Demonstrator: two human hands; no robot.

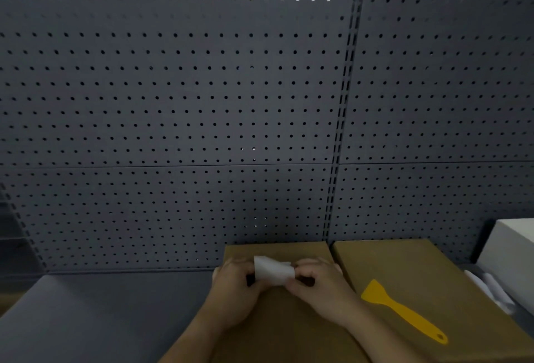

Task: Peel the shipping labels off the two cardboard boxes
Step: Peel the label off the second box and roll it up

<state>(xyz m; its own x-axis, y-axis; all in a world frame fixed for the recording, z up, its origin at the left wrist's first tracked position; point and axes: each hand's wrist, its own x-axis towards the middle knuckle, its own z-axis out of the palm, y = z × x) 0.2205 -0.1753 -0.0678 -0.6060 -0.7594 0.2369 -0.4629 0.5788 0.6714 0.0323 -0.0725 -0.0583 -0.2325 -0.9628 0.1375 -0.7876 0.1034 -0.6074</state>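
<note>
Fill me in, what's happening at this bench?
A person holds a white shipping label between both hands, left hand and right hand, above the left cardboard box. The label looks lifted clear of the cardboard. A yellow plastic scraper lies unused on the right cardboard box. No label shows on either box top.

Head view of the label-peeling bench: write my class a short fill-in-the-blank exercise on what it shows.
1. Both hands hold a white ____ above the left cardboard box.
2. The scraper lying on the right cardboard box is ____ in colour.
3. The wall behind the boxes is a dark ____ full of holes.
4. The scraper is touched by ____ hand.

Missing words: label; yellow; pegboard; neither
</note>
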